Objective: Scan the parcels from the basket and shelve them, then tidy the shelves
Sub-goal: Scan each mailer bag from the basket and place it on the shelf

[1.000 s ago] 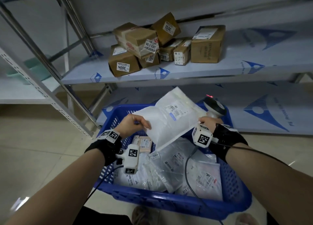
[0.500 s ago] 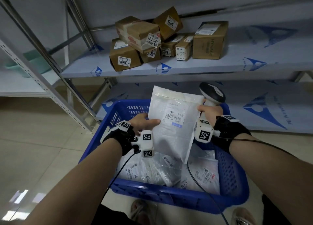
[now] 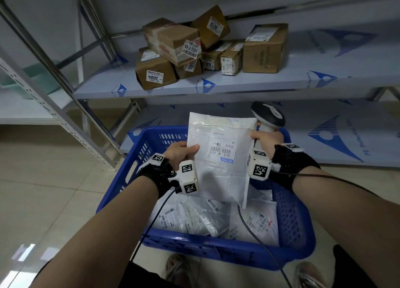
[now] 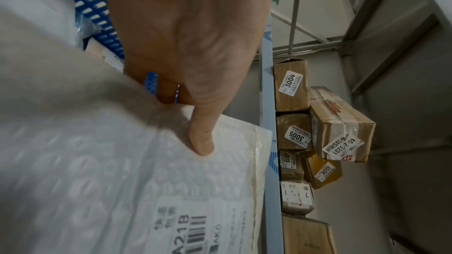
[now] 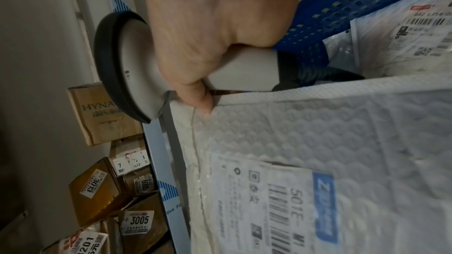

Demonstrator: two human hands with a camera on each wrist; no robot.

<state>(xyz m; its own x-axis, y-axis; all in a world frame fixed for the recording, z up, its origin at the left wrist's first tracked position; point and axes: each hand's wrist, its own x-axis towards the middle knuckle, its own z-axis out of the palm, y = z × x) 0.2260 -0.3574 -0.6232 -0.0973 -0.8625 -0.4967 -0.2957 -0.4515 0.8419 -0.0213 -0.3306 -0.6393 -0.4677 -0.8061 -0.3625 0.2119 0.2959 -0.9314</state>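
Parcels: several cardboard boxes [image 3: 207,49] piled on the shelf [image 3: 238,86], soft mailers lying in the basket below.
Basket: blue plastic basket [image 3: 290,227] on the floor before the shelving.
Held parcel: white bubble mailer [image 3: 218,170] upright above the basket, label facing the person (barcode turned sideways).
Left hand: left hand [image 3: 180,153] pinches the mailer's left edge, thumb on top.
Right hand: right hand [image 3: 267,139] wraps the scanner [image 3: 268,116] handle, thumb on the mailer's right edge.
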